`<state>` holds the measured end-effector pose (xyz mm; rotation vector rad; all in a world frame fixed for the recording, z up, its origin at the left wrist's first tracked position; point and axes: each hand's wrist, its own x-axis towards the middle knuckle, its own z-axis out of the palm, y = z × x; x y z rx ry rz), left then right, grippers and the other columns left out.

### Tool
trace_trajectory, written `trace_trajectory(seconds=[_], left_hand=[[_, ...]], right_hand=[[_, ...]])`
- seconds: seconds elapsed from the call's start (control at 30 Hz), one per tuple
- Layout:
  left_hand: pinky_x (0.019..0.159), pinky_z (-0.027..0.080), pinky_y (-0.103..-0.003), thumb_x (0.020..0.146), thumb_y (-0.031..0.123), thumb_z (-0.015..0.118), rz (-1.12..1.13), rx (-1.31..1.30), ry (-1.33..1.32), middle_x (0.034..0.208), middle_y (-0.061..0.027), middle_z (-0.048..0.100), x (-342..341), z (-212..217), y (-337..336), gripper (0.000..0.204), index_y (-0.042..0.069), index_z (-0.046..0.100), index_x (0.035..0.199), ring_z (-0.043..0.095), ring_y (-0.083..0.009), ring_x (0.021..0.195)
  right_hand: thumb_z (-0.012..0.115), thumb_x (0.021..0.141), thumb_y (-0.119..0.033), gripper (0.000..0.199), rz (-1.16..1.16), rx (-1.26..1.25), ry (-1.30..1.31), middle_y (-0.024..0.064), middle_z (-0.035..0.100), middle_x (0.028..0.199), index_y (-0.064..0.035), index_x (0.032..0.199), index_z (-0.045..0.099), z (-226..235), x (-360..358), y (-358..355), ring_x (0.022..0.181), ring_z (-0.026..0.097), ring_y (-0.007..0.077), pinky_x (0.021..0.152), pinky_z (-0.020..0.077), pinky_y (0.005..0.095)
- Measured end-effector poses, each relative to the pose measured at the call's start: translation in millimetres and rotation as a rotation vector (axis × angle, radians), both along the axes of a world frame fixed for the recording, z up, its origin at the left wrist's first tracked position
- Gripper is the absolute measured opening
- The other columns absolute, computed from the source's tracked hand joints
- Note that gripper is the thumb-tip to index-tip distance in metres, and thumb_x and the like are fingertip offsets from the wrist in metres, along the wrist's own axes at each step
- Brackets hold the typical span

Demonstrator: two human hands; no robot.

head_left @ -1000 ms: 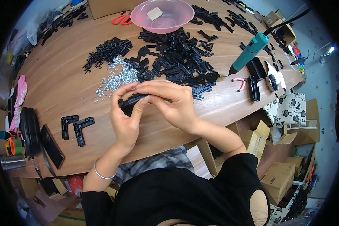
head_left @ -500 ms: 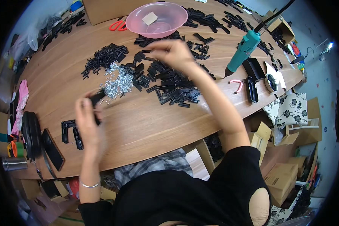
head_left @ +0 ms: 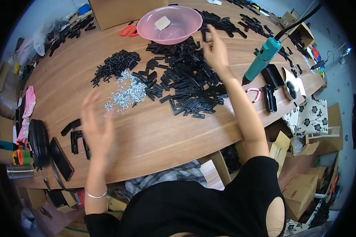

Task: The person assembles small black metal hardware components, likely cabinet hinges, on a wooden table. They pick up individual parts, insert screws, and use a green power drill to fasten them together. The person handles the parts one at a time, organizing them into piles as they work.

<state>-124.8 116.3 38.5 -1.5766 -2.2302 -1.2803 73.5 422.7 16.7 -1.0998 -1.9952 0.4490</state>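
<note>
Far left: black zip case, then a dark flat device, both near the table edge.

Just right of those, three angled black pieces set apart from the heaps; one partly hidden behind the left hand. They look joined up, so I'd count them as the done lot. Can't check the fit from here.

Left hand: beside those pieces, blurred, fingers spread, nothing visible in it.

Middle: pile of thin black pieces, small silver screws touching its lower side. Pink bowl behind, a pale block inside. Big heap of loose black parts in front of the bowl. By eye, nearly all of the stock is left; early days.

Right hand: at the heap's far right edge, index stretched out, thumb apart, a black part right by the fingertips. Can't tell if it's pinched or only behind them.

Further right: teal power driver on its cord, tip down, neither hand on it. Open black box beyond.
</note>
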Motion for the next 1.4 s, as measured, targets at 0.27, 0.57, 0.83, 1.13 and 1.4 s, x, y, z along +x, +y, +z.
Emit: trace_trajectory(seconds=[0.27, 0.57, 0.83, 1.13, 1.4], left_hand=[[0.073, 0.051, -0.03, 0.081, -0.001, 0.059, -0.423, 0.079, -0.222, 0.121, -0.02, 0.051, 55, -33, 41, 0.051, 0.008, 0.037, 0.126, 0.059, -0.0276, 0.099], [0.056, 0.046, -0.022, 0.089, 0.016, 0.057, -0.436, 0.027, -1.578, 0.09, -0.0099, 0.061, 49, -24, 45, 0.021, 0.008, 0.042, 0.102, 0.059, -0.014, 0.074], [0.072, 0.049, -0.026, 0.091, 0.014, 0.053, -0.454, -0.021, -1.608, 0.102, -0.0159, 0.061, 42, -26, 37, 0.03, 0.006, 0.041, 0.118, 0.061, -0.0198, 0.09], [0.064, 0.042, -0.021, 0.086, 0.011, 0.059, -0.491, 0.125, -1.558, 0.091, -0.0034, 0.054, 44, -37, 34, 0.028, 0.004, 0.047, 0.11, 0.055, -0.0101, 0.077], [0.06, 0.037, -0.017, 0.067, 0.016, 0.081, -0.527, 0.207, -1.193, 0.089, 0.0011, 0.052, 48, -36, 33, 0.05, 0.007, 0.049, 0.104, 0.041, -0.0034, 0.066]], right_hand=[[0.066, 0.08, -0.019, 0.03, 0.772, -0.808, 0.075, 0.0078, 0.068, 0.083, -0.0102, 0.109, 0.064, 34, -5, -110, 0.073, 0.063, 0.0121, 0.07, 0.0508, 0.0292], [0.065, 0.071, -0.009, 0.019, -0.143, 0.104, -0.313, 0.0171, 0.065, 0.08, -0.0094, 0.09, 0.07, -34, 30, 87, 0.079, 0.064, 0.0317, 0.074, 0.0504, 0.0379], [0.06, 0.08, -0.008, 0.025, -0.021, 0.312, -0.148, 0.017, 0.066, 0.089, -0.0093, 0.105, 0.065, -3, 20, 30, 0.082, 0.064, 0.0273, 0.075, 0.0496, 0.0337], [0.065, 0.079, 0.0, 0.019, 0.556, -0.641, 0.541, 0.0113, 0.065, 0.095, 0.0048, 0.096, 0.063, 36, -32, -139, 0.087, 0.061, 0.0134, 0.08, 0.0481, 0.0228], [0.067, 0.072, 0.0, 0.007, 0.716, -0.181, 0.272, 0.0098, 0.061, 0.105, -0.0004, 0.079, 0.067, 20, -33, -162, 0.101, 0.054, 0.019, 0.082, 0.0456, 0.0292]])
